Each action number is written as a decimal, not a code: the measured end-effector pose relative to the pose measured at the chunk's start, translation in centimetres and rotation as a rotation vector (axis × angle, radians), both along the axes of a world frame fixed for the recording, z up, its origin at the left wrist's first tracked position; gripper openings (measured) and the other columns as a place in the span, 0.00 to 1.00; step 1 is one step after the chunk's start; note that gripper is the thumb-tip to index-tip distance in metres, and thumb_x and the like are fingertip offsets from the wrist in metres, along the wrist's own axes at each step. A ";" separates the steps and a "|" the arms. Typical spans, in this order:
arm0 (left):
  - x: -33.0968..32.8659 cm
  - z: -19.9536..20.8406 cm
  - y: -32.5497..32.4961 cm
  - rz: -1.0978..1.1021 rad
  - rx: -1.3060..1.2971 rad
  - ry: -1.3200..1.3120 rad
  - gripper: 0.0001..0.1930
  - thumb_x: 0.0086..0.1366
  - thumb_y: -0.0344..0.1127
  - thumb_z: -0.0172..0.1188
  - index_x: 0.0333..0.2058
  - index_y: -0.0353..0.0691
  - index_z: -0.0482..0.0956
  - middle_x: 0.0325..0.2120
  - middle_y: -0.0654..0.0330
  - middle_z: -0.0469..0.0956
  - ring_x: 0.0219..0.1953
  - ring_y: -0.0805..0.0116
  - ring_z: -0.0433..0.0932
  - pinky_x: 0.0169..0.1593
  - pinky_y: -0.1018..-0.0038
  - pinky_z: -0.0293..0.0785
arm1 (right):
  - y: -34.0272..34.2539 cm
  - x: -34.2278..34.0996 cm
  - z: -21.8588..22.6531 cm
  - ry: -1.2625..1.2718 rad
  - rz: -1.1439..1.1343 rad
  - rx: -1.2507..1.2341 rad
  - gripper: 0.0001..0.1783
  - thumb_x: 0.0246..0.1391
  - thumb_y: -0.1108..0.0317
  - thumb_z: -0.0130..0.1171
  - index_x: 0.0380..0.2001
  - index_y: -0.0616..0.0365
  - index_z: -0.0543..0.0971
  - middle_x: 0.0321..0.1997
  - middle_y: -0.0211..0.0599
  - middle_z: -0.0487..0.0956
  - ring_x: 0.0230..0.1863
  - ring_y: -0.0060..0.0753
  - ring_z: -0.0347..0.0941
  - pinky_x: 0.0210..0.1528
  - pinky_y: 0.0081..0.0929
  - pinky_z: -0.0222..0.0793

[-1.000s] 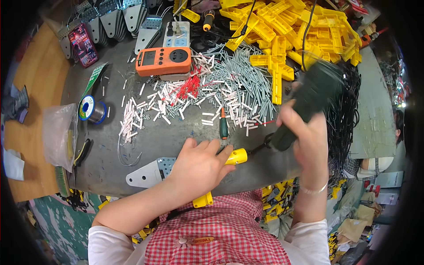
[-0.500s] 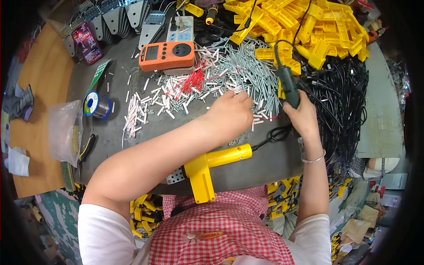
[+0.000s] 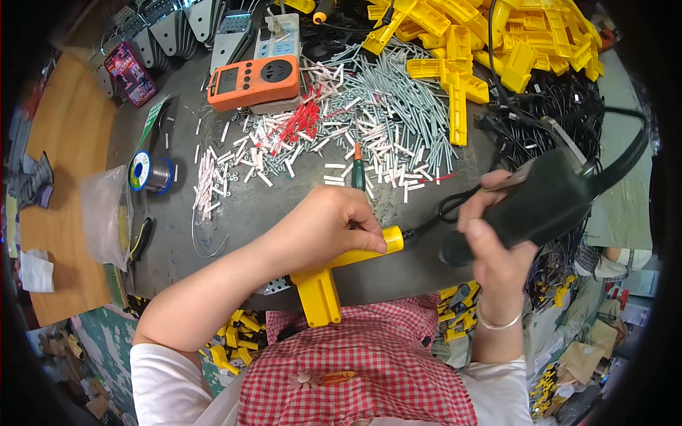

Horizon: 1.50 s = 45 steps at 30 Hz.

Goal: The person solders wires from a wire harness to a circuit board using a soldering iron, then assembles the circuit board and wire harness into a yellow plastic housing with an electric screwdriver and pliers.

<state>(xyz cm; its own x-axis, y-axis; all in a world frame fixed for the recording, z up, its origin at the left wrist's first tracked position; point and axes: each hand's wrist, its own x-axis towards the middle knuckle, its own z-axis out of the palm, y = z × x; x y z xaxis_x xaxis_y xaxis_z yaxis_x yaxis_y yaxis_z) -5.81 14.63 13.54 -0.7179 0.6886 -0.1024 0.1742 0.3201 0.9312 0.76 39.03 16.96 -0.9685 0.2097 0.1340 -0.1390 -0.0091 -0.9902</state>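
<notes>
1. A round worktable [image 3: 234,213] fills the middle of the view.
2. At its near edge, the left hand [image 3: 330,227] rests on a T-shaped plastic part [image 3: 334,273], which overhangs the edge.
3. To the right, the right hand [image 3: 497,245] holds a power tool [image 3: 540,202] above the table edge.
4. A cable [image 3: 440,213] runs between part and tool.
5. Behind the left hand lies a small screwdriver [image 3: 359,170], then a spread of short tubes [image 3: 383,121].
6. A meter [image 3: 253,82] sits far left of the tubes; a heap of plastic parts [image 3: 497,42] lies far right.
7. A solder spool [image 3: 149,172] lies at the left edge.
</notes>
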 end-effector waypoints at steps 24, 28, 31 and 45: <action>4.6 1.0 0.5 -0.128 -0.353 0.773 0.23 0.53 0.43 0.73 0.47 0.41 0.85 0.36 0.61 0.80 0.38 0.62 0.78 0.46 0.63 0.73 | -1.3 0.4 0.5 -0.044 0.084 -0.024 0.32 0.48 0.75 0.70 0.56 0.67 0.69 0.37 0.35 0.77 0.36 0.24 0.75 0.45 0.26 0.71; 6.3 -0.6 -0.1 -0.022 -0.440 0.832 0.27 0.56 0.41 0.71 0.55 0.42 0.80 0.36 0.60 0.77 0.39 0.63 0.78 0.45 0.66 0.73 | -0.3 0.1 0.8 -0.093 0.228 -0.101 0.31 0.50 0.72 0.69 0.55 0.66 0.67 0.32 0.36 0.77 0.34 0.27 0.74 0.40 0.28 0.71; 6.8 -0.6 0.7 0.055 -0.520 0.796 0.27 0.57 0.42 0.70 0.55 0.42 0.80 0.32 0.61 0.74 0.38 0.62 0.77 0.43 0.67 0.73 | -2.0 0.2 2.1 0.050 0.249 -0.118 0.26 0.50 0.73 0.68 0.50 0.62 0.67 0.31 0.35 0.75 0.33 0.28 0.73 0.37 0.28 0.70; 6.8 -0.7 1.0 0.156 -0.484 0.749 0.24 0.62 0.45 0.66 0.54 0.42 0.82 0.32 0.62 0.75 0.36 0.63 0.78 0.35 0.65 0.74 | -4.8 -1.3 2.1 0.184 0.518 0.271 0.23 0.51 0.77 0.66 0.46 0.59 0.65 0.28 0.36 0.72 0.28 0.29 0.71 0.33 0.30 0.72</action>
<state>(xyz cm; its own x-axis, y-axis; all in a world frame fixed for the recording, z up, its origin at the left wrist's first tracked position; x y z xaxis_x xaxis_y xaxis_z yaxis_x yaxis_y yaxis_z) 0.99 15.64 12.86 -0.7948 0.5807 0.1764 0.6021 0.7183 0.3484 -0.52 34.19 19.10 -0.8915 -0.3470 0.2913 -0.3526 0.1277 -0.9270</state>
